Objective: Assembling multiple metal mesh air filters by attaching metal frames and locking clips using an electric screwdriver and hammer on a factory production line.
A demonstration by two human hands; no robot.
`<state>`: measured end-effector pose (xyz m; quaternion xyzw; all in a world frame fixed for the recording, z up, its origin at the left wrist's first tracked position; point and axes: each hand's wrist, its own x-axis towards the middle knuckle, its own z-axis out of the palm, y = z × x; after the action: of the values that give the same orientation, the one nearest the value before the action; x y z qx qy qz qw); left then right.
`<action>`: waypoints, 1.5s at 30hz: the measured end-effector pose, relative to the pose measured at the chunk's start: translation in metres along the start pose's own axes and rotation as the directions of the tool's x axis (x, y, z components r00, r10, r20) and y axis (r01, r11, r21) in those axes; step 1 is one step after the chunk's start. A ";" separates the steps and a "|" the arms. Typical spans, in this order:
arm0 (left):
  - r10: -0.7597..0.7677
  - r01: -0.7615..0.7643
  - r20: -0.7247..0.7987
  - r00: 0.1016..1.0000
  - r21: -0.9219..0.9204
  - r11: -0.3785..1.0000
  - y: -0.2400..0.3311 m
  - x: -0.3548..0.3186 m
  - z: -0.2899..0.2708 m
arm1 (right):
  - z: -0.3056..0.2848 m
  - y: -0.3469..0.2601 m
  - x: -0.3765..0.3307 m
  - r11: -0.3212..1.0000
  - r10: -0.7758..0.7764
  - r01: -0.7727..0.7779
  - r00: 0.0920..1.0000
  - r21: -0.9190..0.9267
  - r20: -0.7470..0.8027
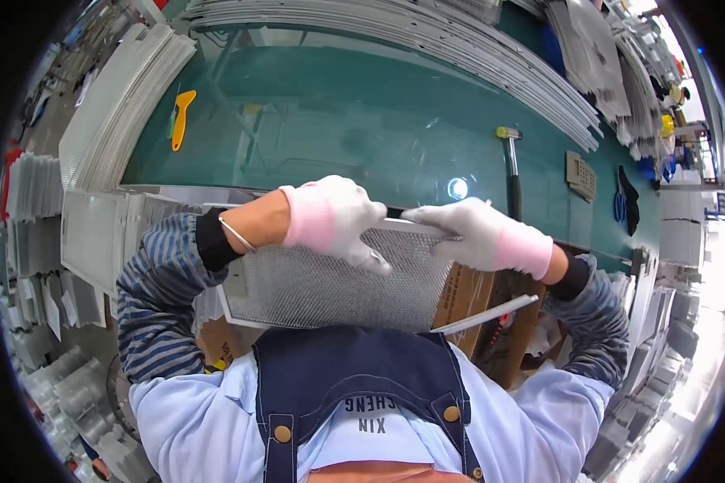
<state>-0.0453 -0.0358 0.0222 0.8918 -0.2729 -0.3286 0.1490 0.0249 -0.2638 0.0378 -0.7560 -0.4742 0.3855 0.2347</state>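
Observation:
A silver mesh panel (338,278) lies tilted between my body and the table edge, with white frame strip along its far, left and near sides. Both my hands wear white gloves with pink cuffs. My left hand (338,221) grips the panel's far edge, its thumb over the mesh and its fingers at the frame. At that edge's right part, my right hand (463,229) pinches the white frame strip (415,226), index finger stretched toward the left hand. A small black piece (394,212) shows between the fingertips. Another white strip (487,314) angles away from the mesh's lower right corner.
On the green table (338,105) lie a yellow scraper (183,121), a hammer (511,169), a calculator (581,175) and blue-handled scissors (620,205). Mesh sheets (121,113) stack at left. Long metal strips (427,40) line the far side. A cardboard box (466,298) stands below.

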 end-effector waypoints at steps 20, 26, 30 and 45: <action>0.310 -0.292 -0.950 -0.038 0.307 0.906 -0.018 -0.057 -0.012 | -0.096 -0.018 -0.028 0.888 0.092 -0.018 0.986 0.460 -0.138; -0.194 -0.676 -0.981 -0.029 -0.124 0.727 0.015 -0.079 -0.049 | -0.082 -0.074 -0.013 0.767 -0.154 0.607 0.489 0.208 -0.859; -0.086 -0.492 -0.996 -0.032 -0.059 0.868 0.028 -0.063 -0.032 | -0.029 0.007 0.036 0.576 -0.010 0.777 0.320 0.256 -0.947; -0.433 -0.390 -0.885 0.174 -0.465 0.795 -0.022 -0.071 0.024 | -0.001 -0.028 0.035 0.602 0.169 0.435 0.750 0.669 -0.640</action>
<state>-0.0977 0.0214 0.0308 0.7885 0.0245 0.2545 0.5594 0.0197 -0.2202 0.0457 -0.6161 -0.2026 0.2472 0.7199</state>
